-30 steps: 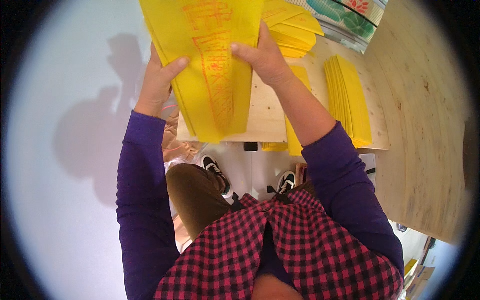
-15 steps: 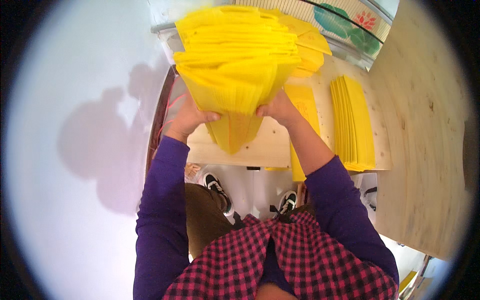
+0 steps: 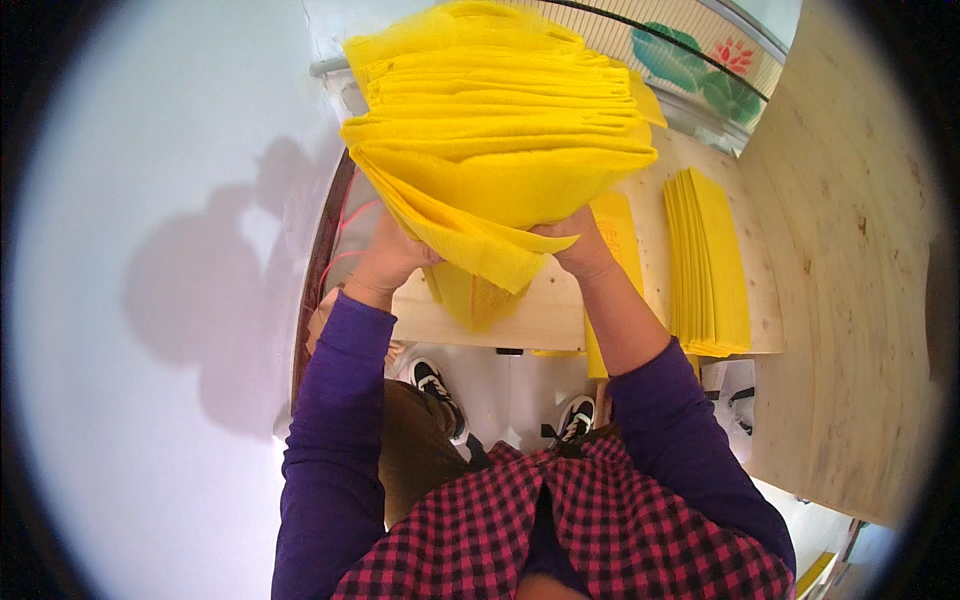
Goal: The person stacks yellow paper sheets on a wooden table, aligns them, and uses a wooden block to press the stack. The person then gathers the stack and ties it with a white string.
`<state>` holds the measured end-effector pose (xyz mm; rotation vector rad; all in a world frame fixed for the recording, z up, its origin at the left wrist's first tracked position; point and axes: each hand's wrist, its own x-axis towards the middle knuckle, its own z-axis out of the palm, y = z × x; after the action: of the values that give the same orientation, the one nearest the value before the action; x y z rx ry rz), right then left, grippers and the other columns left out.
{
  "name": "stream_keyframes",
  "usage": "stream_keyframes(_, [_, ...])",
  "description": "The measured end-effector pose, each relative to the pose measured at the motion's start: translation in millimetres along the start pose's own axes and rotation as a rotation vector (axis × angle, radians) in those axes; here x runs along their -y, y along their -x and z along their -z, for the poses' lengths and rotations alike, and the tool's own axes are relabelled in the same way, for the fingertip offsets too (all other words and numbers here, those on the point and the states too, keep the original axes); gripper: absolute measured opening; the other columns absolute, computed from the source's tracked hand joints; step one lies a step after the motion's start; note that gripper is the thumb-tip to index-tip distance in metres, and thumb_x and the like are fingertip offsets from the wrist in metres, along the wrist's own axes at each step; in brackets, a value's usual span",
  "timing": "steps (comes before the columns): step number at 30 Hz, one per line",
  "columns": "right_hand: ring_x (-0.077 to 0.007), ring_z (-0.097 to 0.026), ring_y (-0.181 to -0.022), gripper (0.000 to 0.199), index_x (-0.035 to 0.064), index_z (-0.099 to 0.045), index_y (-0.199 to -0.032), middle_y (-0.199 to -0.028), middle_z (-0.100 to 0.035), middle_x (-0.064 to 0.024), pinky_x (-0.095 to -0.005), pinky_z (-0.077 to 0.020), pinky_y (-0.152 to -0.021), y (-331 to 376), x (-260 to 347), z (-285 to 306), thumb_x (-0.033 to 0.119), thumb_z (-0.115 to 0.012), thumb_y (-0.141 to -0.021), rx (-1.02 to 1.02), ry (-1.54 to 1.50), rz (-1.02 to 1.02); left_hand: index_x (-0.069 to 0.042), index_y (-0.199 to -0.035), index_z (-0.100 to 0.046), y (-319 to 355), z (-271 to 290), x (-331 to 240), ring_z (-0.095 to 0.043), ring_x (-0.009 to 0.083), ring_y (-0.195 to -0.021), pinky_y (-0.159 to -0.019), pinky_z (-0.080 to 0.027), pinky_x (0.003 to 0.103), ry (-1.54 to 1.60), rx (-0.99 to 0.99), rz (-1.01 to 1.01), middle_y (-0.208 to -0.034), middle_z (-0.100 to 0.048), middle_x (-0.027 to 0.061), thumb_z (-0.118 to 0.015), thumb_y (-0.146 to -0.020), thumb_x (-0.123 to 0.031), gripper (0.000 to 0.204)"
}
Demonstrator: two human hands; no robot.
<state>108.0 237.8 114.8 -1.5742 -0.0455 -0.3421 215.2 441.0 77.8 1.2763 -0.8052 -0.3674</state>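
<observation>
A thick stack of folded yellow cloth-like sheets (image 3: 500,110) is held up in front of me above the wooden table. My left hand (image 3: 395,255) grips its lower left side and my right hand (image 3: 585,243) its lower right side; most fingers of both are behind the cloth. The nearest sheet sags, with one loose corner poking out beside my right wrist. Below the stack another yellow piece (image 3: 475,300) shows in part. Under my right forearm lies a flat yellow piece with faint orange print (image 3: 618,225).
A second row of folded yellow pieces (image 3: 705,265) stands on the right of the table (image 3: 555,315). Along the right side rises a pale wooden panel (image 3: 840,250). A white wall (image 3: 180,200) is close on the left. Behind the table is a slatted screen with painted leaves (image 3: 670,55).
The held stack has turned and spread to the right, so its folded edges show wider. Its nearest sheet now droops over my hands and covers the fingers more.
</observation>
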Motion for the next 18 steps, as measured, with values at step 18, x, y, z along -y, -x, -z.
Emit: stream_keyframes(18, [-0.0225,-0.045,-0.118,0.105,0.002,-0.042,-0.129,-0.127,-0.05,-0.0083,-0.0345,-0.0348,-0.1,9,-6,25,0.045,-0.088,-0.045,0.146,0.038,-0.112,-0.005,-0.141,-0.012,-4,2,2,-0.038,0.0209,-0.124,-0.104,-0.031,0.033,-0.034,0.052,0.067,-0.134,-0.039,0.0074,-0.091,-0.043,-0.03,0.128])
